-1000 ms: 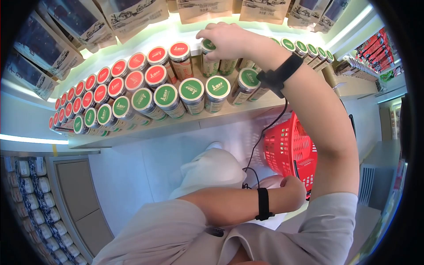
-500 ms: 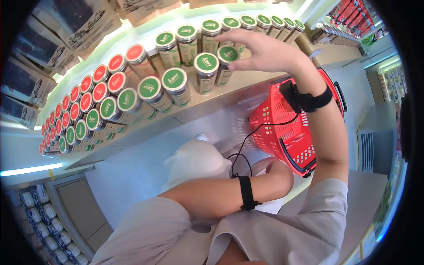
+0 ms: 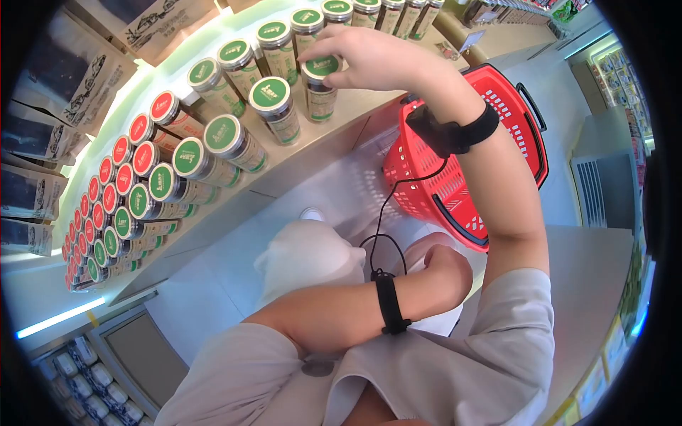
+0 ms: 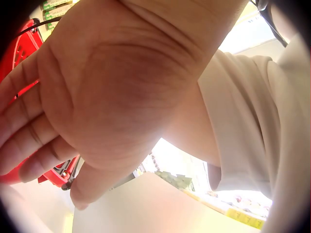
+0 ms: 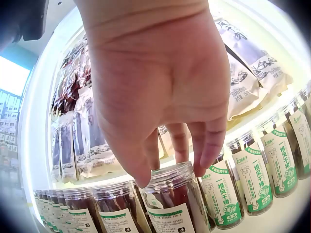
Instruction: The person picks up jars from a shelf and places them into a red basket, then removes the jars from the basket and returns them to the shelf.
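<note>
My right hand (image 3: 376,58) is over the front-row jar with a green lid (image 3: 321,66); its fingers and thumb curl round the lid. In the right wrist view that hand (image 5: 165,82) hangs over the clear rim of the same jar (image 5: 170,194), thumb on the near side, fingers partly hidden behind. The jar stands upright on the shelf. Another green-lidded jar (image 3: 270,94) stands to its left. My left hand (image 3: 444,263) is low beside the red basket (image 3: 419,163). Up close in the left wrist view, that hand (image 4: 107,92) is empty, palm in view, with extended fingers.
Green-lidded jars (image 3: 273,32) line the back row, and red-lidded jars (image 3: 145,156) stand farther left. Paper bags (image 3: 99,71) hang behind. A black cable (image 3: 419,177) runs between my wrists. The shelf front edge (image 3: 341,131) is above the basket's left side.
My right hand has moved from a back-row green-lidded jar to one in the front row, its fingers closing round the lid. The head view has shifted right along the shelf. The left hand stays low.
</note>
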A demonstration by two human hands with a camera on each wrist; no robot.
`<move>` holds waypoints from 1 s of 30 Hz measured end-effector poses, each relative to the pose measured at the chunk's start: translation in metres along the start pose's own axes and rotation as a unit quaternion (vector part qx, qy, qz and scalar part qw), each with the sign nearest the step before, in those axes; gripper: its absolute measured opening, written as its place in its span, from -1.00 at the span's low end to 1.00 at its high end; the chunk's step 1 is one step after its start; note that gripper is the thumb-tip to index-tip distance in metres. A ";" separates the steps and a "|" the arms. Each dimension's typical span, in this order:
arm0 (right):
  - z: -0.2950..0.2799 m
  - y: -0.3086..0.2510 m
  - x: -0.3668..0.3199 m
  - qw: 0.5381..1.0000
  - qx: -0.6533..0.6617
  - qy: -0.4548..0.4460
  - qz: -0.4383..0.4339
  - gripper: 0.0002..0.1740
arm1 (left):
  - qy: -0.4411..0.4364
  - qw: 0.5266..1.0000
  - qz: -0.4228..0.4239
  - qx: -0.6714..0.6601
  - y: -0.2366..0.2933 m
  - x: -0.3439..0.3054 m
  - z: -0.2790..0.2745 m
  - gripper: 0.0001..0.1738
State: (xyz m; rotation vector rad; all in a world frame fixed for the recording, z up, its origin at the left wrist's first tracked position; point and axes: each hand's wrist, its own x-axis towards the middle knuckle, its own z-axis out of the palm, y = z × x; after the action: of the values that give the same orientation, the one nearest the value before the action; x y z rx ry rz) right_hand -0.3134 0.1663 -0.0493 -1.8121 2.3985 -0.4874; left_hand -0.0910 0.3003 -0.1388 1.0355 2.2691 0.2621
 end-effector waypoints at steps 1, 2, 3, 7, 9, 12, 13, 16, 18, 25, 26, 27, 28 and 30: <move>0.002 0.003 -0.001 1.000 -0.001 0.006 -0.002 -0.49 | 0.019 1.000 -0.008 -0.014 0.000 0.003 0.004 -0.63; 0.006 0.005 0.000 1.000 0.000 0.015 -0.006 -0.49 | 0.037 0.999 -0.014 -0.025 0.002 0.007 0.006 -0.65; 0.008 0.009 0.001 1.000 0.001 0.016 0.004 -0.49 | 0.032 0.999 -0.005 -0.024 0.004 0.010 0.010 -0.65; 0.003 0.007 -0.018 1.000 -0.012 0.016 0.016 -0.48 | 0.036 0.999 0.021 -0.020 -0.005 -0.016 -0.006 -0.83; -0.006 0.009 -0.039 0.996 0.018 0.092 0.004 -0.50 | 0.002 1.000 0.015 -0.021 -0.007 -0.027 -0.020 -0.86; -0.023 0.027 -0.095 0.987 0.085 0.058 0.127 -0.63 | 0.008 0.993 0.005 -0.114 -0.017 -0.041 -0.022 -0.82; -0.025 0.039 -0.114 0.968 0.138 -0.004 0.208 -0.67 | 0.004 0.993 0.015 -0.115 -0.019 -0.044 -0.022 -0.82; 0.036 0.119 -0.176 0.896 0.267 -0.081 0.345 -0.66 | 0.007 0.989 0.007 -0.146 -0.030 -0.056 -0.016 -0.71; 0.076 0.134 -0.208 0.816 0.290 -0.203 0.456 -0.57 | 0.004 0.990 0.005 -0.141 -0.036 -0.055 -0.012 -0.75; 0.233 0.157 -0.257 0.655 0.471 -0.270 0.525 -0.14 | -0.034 0.996 0.016 -0.087 -0.033 -0.057 -0.012 -0.85; 0.249 0.165 -0.258 0.638 0.499 -0.286 0.512 -0.16 | -0.022 0.996 0.010 -0.086 -0.034 -0.058 -0.012 -0.85; 0.257 0.169 -0.259 0.617 0.527 -0.303 0.500 -0.19 | -0.035 0.995 0.011 -0.088 -0.034 -0.059 -0.011 -0.84; 0.264 0.175 -0.257 0.624 0.518 -0.306 0.499 -0.19 | -0.047 0.995 0.014 -0.090 -0.035 -0.059 -0.011 -0.83; 0.268 0.184 -0.250 0.626 0.532 -0.289 0.491 -0.22 | -0.036 0.994 0.000 -0.107 -0.044 -0.060 -0.009 -0.83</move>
State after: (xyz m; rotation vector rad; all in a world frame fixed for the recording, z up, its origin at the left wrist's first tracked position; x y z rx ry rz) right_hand -0.3393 0.3968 -0.3879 -0.0135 1.5559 -0.7343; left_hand -0.0937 0.2273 -0.1221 0.9194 2.1228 0.4509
